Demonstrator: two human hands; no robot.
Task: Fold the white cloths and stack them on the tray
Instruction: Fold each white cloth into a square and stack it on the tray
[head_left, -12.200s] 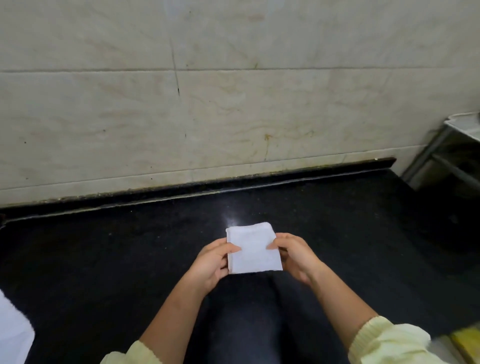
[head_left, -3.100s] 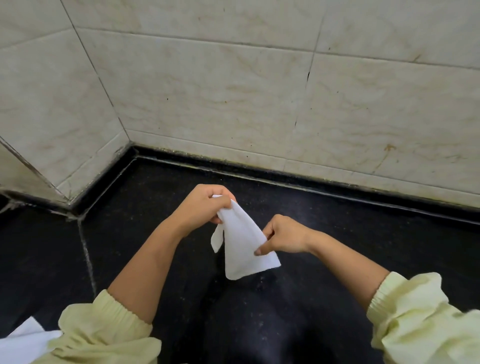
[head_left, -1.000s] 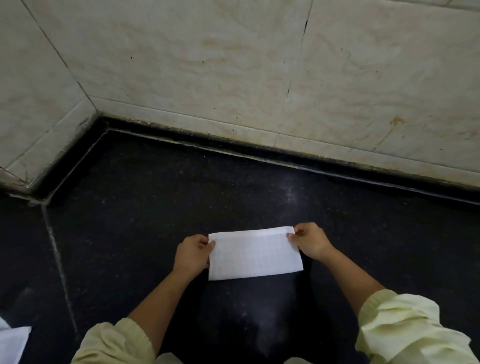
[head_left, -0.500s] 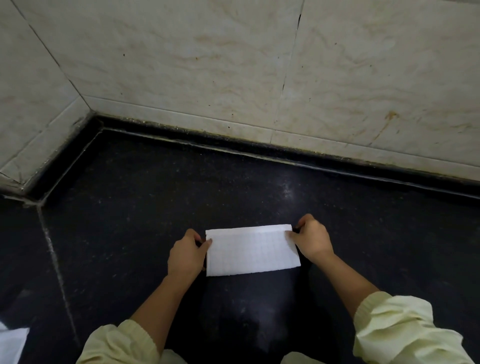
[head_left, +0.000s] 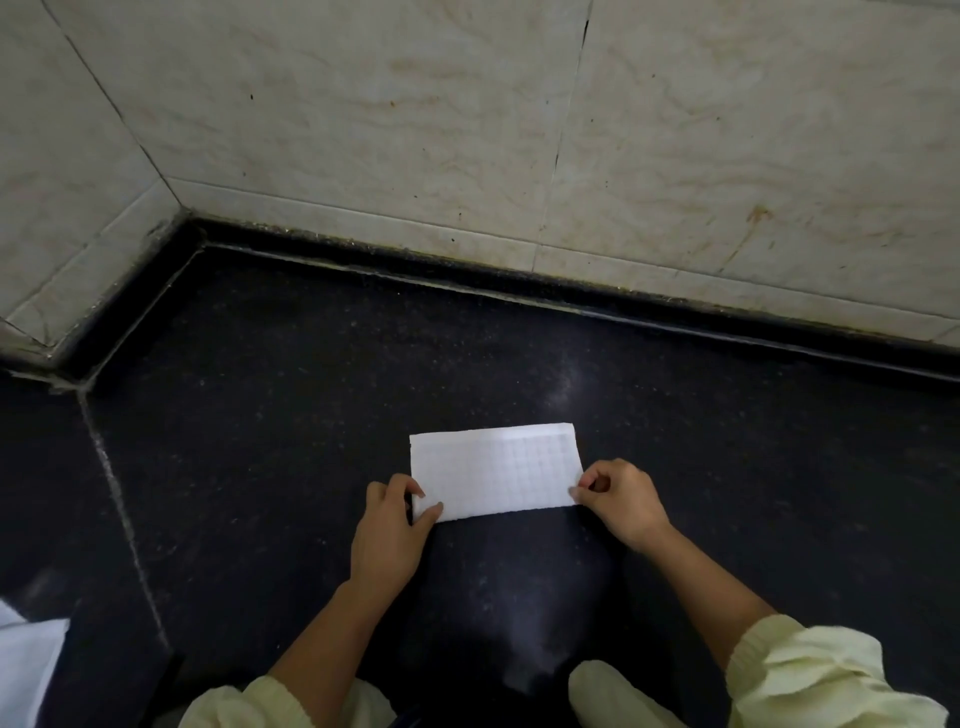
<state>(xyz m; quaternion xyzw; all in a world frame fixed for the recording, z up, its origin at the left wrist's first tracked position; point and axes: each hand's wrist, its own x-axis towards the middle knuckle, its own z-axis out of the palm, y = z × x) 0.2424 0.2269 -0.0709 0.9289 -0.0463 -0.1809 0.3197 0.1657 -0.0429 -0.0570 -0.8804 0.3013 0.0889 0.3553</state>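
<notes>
A white cloth, folded into a wide rectangle, lies flat on the black counter. My left hand pinches its near left corner with thumb and fingers. My right hand pinches its near right corner. Both hands rest at the cloth's near edge. No tray is in view.
A tiled wall rises behind the counter and meets a second wall at the left corner. A pale seam runs across the counter on the left. More white cloth shows at the bottom left edge.
Both hands slid from the far corners of the folded cloth down to its near corners. The cloth stayed flat on the counter.
</notes>
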